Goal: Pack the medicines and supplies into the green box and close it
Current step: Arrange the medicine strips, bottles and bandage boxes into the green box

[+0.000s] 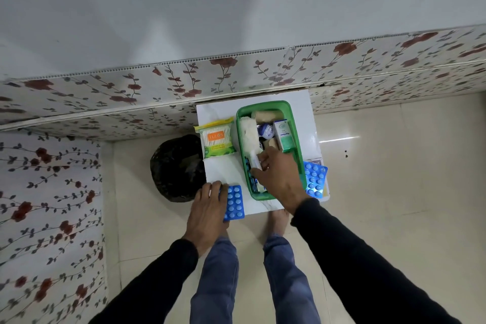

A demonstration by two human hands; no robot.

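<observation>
The open green box [265, 106] stands on a small white table [218, 171] and holds a gauze roll, a green-and-white carton [284, 134], a small round jar and other packs. My right hand [278, 179] reaches into the near end of the box, fingers closed on a white tube-like item [254, 162]. My left hand [210, 205] rests at the table's near left corner, gripping a blue blister strip [234, 202] by its left edge. A second blue blister strip [315, 179] lies right of the box. A pack of cotton swabs [217, 139] lies left of the box.
A black bin bag [176, 168] sits on the floor left of the table. Flower-patterned wall panels run behind and to the left. My legs and bare feet stand at the table's near edge on a cream tiled floor [381, 192].
</observation>
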